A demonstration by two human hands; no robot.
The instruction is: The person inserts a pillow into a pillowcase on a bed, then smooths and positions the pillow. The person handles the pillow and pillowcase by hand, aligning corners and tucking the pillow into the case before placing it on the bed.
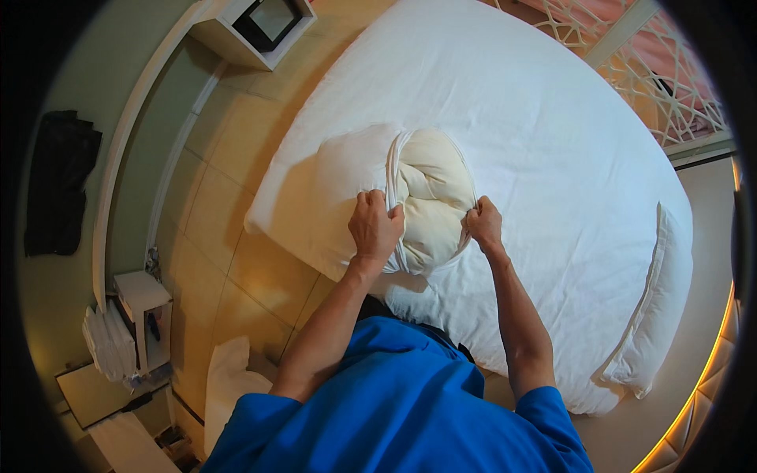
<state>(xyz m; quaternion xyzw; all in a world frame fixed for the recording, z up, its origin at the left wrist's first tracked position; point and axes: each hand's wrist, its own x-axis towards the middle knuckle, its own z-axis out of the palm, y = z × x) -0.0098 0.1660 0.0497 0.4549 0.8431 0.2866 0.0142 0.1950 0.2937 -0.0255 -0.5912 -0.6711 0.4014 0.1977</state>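
Note:
A cream pillow (434,201) shows through the open mouth of a white pillowcase (352,165), which lies over the bed in front of me. My left hand (376,227) grips the gathered rim of the case on the left of the opening. On the opposite side, my right hand (485,220) pinches the other edge of the opening. Part of the pillow is covered by the case, and its far end is hidden inside. Beneath both is the white sheet (502,106) spread over the bed.
Another white pillow (647,307) lies along the bed's right edge, near the padded headboard (701,396). A lattice screen (668,83) stands at the upper right. On the left are a small white shelf unit (144,292), folded white linens (109,343) and tiled floor (219,207).

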